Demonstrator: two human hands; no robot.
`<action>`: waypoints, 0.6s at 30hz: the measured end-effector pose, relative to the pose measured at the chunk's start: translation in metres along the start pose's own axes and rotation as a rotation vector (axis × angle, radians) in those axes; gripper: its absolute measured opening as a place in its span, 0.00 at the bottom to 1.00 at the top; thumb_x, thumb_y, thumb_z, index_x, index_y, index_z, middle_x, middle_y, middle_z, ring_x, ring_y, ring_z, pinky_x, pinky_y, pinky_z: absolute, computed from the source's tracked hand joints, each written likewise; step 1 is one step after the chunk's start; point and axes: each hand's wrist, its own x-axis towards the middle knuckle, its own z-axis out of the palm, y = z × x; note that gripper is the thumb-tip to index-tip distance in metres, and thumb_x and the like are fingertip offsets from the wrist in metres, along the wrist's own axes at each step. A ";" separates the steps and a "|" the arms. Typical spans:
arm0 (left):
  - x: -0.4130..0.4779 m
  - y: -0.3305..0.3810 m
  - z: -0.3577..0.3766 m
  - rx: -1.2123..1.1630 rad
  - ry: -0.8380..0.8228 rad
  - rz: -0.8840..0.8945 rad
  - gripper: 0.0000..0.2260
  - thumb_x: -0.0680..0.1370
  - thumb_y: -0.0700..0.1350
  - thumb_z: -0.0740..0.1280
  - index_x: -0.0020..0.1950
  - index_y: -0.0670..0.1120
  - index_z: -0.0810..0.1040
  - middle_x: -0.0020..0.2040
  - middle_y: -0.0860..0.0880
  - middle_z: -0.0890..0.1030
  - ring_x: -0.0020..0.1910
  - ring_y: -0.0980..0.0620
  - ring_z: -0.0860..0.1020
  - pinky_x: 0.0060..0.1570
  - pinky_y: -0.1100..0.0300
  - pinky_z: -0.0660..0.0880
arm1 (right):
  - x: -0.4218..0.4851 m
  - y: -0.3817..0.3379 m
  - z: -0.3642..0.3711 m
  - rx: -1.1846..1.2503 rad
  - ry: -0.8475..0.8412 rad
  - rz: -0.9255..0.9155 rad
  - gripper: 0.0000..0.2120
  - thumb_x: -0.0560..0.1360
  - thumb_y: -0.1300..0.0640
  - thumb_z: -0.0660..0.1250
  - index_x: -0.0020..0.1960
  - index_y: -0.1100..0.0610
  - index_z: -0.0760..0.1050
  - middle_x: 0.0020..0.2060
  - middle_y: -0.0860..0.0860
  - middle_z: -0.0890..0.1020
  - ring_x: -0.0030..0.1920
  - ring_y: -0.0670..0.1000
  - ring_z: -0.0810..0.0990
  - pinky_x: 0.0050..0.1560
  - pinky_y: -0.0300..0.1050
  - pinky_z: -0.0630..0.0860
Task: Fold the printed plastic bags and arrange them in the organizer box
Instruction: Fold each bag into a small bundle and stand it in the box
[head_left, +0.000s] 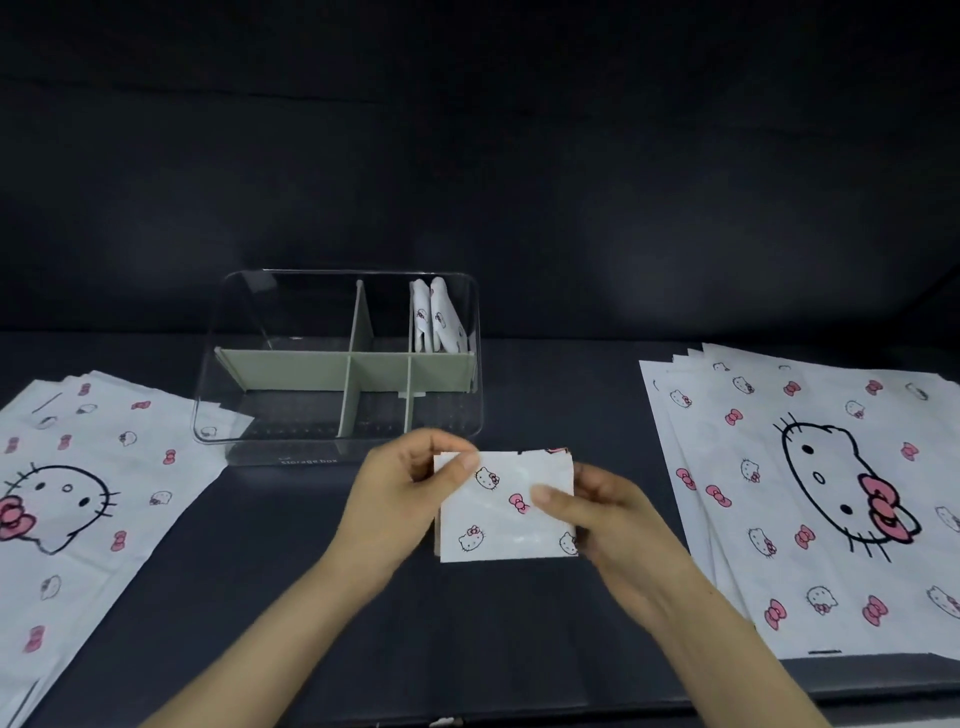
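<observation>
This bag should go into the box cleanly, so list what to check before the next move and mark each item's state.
1. Grip on the folded bag: ok. The left hand pinches its top left corner, and the right hand holds its right edge.
2. Bag small enough for a compartment: cannot tell.
3. Top of the box open: ok, no lid on it.
4. Free compartment: ok. Only the back right one is in use, by two standing bags.
5. Left pile clear of the box: cannot tell. One corner shows through the box's front wall.
</observation>
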 end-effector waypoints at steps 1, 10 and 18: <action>0.004 0.002 0.002 0.016 0.008 0.015 0.05 0.75 0.37 0.70 0.41 0.45 0.81 0.39 0.50 0.85 0.39 0.56 0.81 0.40 0.65 0.75 | 0.000 0.001 0.004 0.034 -0.008 0.017 0.09 0.74 0.63 0.68 0.54 0.61 0.80 0.47 0.55 0.85 0.49 0.53 0.84 0.51 0.47 0.79; 0.107 0.004 -0.033 1.048 0.169 0.524 0.22 0.77 0.54 0.56 0.64 0.46 0.78 0.62 0.36 0.74 0.60 0.35 0.72 0.57 0.42 0.71 | 0.034 -0.039 0.017 -0.304 0.427 -0.395 0.04 0.77 0.61 0.63 0.47 0.55 0.76 0.40 0.45 0.81 0.38 0.34 0.78 0.34 0.27 0.71; 0.127 -0.018 -0.058 1.099 0.181 0.509 0.20 0.76 0.54 0.58 0.60 0.47 0.81 0.58 0.36 0.78 0.57 0.34 0.76 0.53 0.40 0.73 | 0.100 -0.095 0.060 -0.682 0.541 -0.624 0.09 0.77 0.60 0.62 0.56 0.59 0.76 0.45 0.51 0.82 0.43 0.48 0.79 0.39 0.37 0.73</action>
